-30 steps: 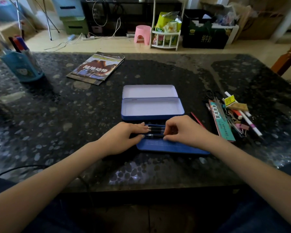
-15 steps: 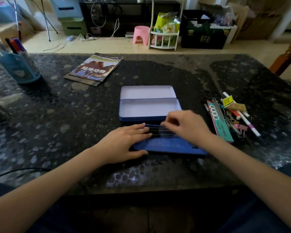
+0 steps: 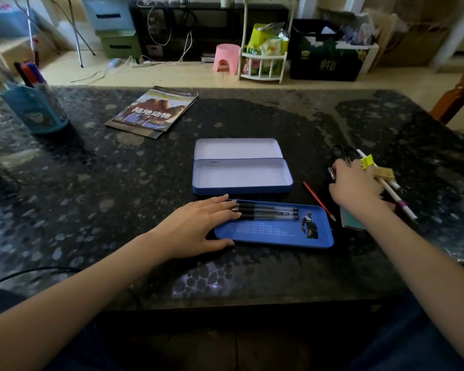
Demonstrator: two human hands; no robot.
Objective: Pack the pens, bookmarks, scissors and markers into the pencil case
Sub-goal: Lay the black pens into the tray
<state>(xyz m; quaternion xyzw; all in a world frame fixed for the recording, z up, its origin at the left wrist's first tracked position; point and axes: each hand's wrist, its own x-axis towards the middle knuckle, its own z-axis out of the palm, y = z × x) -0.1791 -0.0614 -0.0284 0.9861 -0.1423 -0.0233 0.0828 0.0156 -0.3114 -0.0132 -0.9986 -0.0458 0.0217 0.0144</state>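
My left hand (image 3: pixel 198 226) lies flat and open at the left end of the blue tray (image 3: pixel 275 231), fingertips on the ends of three black pens (image 3: pixel 265 212) that lie side by side on it, long axes running left to right. Just behind the tray sits the open case (image 3: pixel 243 178), its two white compartments holding nothing I can see. My right hand (image 3: pixel 355 187) is out to the right, palm down over the pile (image 3: pixel 381 180) of loose stationery; its fingers curl into the pile, but I cannot tell whether they have closed on anything. What I take to be the scissors' dark handles (image 3: pixel 343 151) show just beyond the fingertips, a white marker (image 3: pixel 394 195) runs diagonally under the hand, and a teal bookmark (image 3: pixel 351 222) shows beneath the wrist. A red pencil (image 3: pixel 318 200) lies angled between tray and pile. Everything left to pack lies right of the case, so the right hand is plainly the nearer; I judge each piece must travel leftward and turn to match the case's long left-right axis.
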